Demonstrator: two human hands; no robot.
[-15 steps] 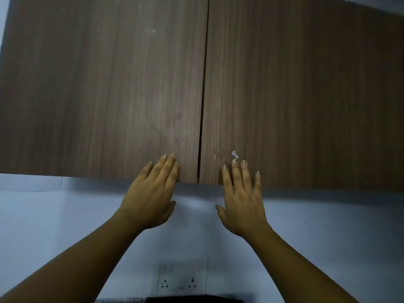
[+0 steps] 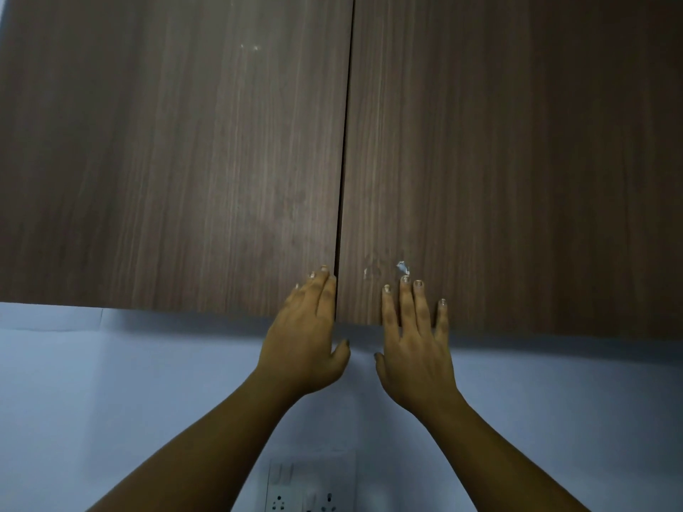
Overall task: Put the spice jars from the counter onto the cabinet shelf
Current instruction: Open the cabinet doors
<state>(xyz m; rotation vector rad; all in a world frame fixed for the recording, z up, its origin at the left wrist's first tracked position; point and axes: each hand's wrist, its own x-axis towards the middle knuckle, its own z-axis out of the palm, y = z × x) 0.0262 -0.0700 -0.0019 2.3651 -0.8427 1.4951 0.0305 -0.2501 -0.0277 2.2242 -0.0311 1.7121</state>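
A dark wood wall cabinet fills the upper view, its left door (image 2: 184, 153) and right door (image 2: 517, 153) both closed with a thin gap between them. My left hand (image 2: 305, 339) lies flat on the bottom inner corner of the left door, fingers together beside the gap. My right hand (image 2: 415, 343) rests flat on the bottom edge of the right door, fingers slightly spread. Neither hand holds anything. No spice jars, counter or shelf are in view.
Below the cabinet is a pale blue-white wall (image 2: 111, 382). A white socket and switch plate (image 2: 310, 485) sits on the wall at the bottom centre, between my forearms.
My left hand has slid right, closer to the gap between the doors. My right hand has barely moved. The doors remain closed.
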